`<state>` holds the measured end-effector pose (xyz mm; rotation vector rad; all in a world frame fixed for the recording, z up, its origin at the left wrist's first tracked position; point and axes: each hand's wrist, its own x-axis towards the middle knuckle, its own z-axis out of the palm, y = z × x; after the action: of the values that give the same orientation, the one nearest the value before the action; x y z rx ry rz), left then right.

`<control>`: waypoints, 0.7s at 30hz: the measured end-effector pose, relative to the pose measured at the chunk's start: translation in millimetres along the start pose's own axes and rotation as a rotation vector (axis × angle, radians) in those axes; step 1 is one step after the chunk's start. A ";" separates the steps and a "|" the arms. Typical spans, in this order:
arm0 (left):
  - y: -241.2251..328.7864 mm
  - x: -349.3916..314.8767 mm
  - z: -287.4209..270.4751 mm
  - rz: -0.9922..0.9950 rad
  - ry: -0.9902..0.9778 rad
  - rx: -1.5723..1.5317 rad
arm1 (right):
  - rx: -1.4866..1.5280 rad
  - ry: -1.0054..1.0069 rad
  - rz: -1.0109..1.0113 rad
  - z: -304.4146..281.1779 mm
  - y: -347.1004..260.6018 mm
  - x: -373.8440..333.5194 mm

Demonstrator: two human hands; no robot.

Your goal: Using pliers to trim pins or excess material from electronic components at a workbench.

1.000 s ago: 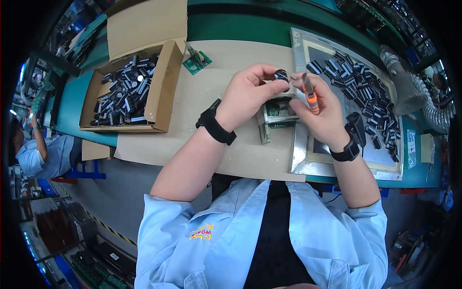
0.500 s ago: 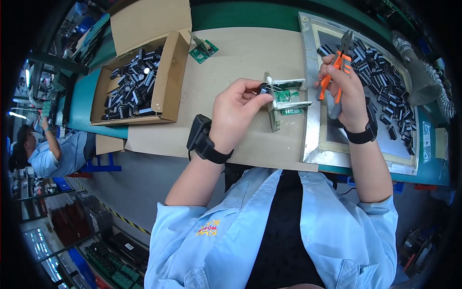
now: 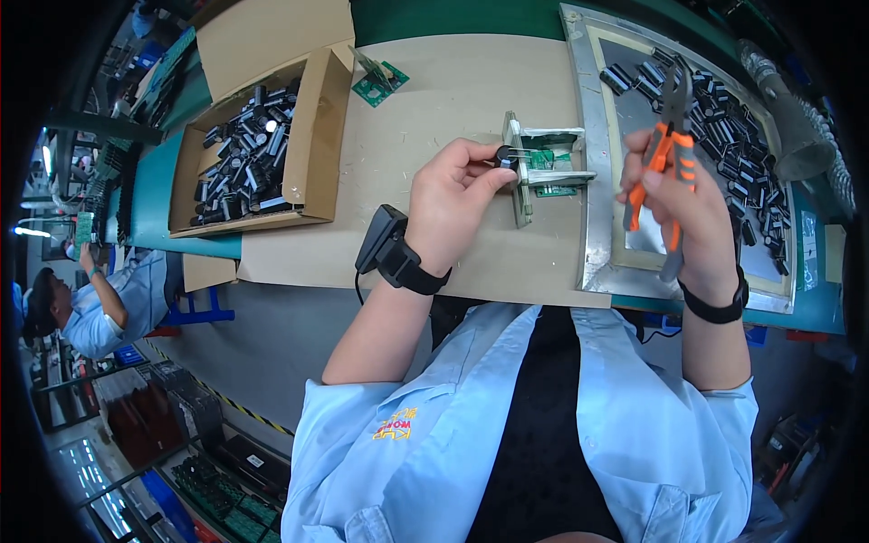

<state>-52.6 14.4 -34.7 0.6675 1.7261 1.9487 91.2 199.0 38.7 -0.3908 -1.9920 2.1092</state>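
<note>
My left hand (image 3: 455,201) pinches a small black cylindrical capacitor (image 3: 506,157) between thumb and fingertips. Its thin metal leads point right, toward a small stand (image 3: 522,206) with two pale arms reaching to the right. Green circuit board (image 3: 541,160) shows between and below those arms. My right hand (image 3: 695,222) is wrapped round orange-and-grey handled pliers (image 3: 659,152), whose dark jaws point away from me, over the framed tray. The pliers are apart from the capacitor and the stand.
An open cardboard box (image 3: 319,136) of black capacitors stands at left. At right, a metal-framed tray (image 3: 595,244) holds many more. A green circuit board (image 3: 380,83) with an upright piece lies at the back. A flared duct (image 3: 801,145) hangs at far right. Another person (image 3: 118,299) works at far left.
My right hand has moved right and slightly toward me with the pliers, and their handles are spread wider. My left hand keeps the capacitor beside the stand. The whole view has shifted a little.
</note>
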 end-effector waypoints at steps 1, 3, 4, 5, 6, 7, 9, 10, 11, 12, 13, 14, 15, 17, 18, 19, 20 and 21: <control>-0.4 0.6 -1.2 -0.006 0.000 -0.007 | -0.005 0.002 0.008 1.2 -1.2 -3.7; -1.8 3.5 -5.6 0.008 -0.013 0.046 | -0.030 -0.074 0.177 4.7 -3.6 -8.8; -2.7 4.3 -6.0 0.015 -0.017 0.073 | -0.043 -0.113 0.263 6.4 -4.0 -11.0; -2.6 4.4 -5.2 0.009 -0.012 0.065 | -0.049 -0.116 0.272 8.2 -3.5 -13.2; -1.6 4.5 -4.3 0.008 -0.006 0.071 | -0.037 -0.111 0.337 10.2 -2.5 -15.3; -0.6 4.4 -3.6 0.006 0.001 0.079 | -0.025 -0.107 0.402 11.9 -1.3 -17.1; -0.7 5.6 -3.5 0.005 0.005 0.085 | -0.014 -0.098 0.467 14.3 0.5 -19.9; -1.1 6.2 -3.2 0.014 0.003 0.077 | 0.037 -0.133 0.465 14.8 1.3 -20.8; -1.5 6.7 -3.0 0.024 0.001 0.071 | 0.089 -0.168 0.462 15.3 2.1 -21.4; -1.6 6.9 -3.2 0.035 -0.001 0.064 | 0.140 -0.202 0.459 15.9 2.9 -21.5; -2.3 7.0 -3.4 0.034 0.000 0.062 | 0.139 -0.203 0.462 16.6 4.7 -21.4; -2.7 7.0 -4.0 0.037 -0.001 0.073 | 0.145 -0.231 0.431 18.3 6.8 -21.1; -3.1 7.0 -4.8 0.041 -0.003 0.083 | 0.150 -0.258 0.400 20.5 8.5 -20.6; -3.3 7.2 -6.0 0.046 -0.003 0.091 | 0.152 -0.287 0.370 23.9 8.7 -18.9; -2.7 7.0 -5.7 0.047 -0.006 0.089 | 0.099 -0.267 0.416 24.7 8.6 -18.7; -2.3 6.8 -5.5 0.048 -0.010 0.088 | 0.046 -0.247 0.462 25.6 8.3 -18.2; -2.2 6.6 -5.2 0.050 -0.013 0.086 | -0.007 -0.227 0.508 26.5 8.0 -17.7; -2.8 6.8 -5.0 0.049 -0.013 0.086 | -0.007 -0.227 0.509 27.3 6.6 -16.1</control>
<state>-61.0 15.1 -37.5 0.7577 1.8100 1.9067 97.5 167.6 34.2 -0.7601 -2.2053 2.5415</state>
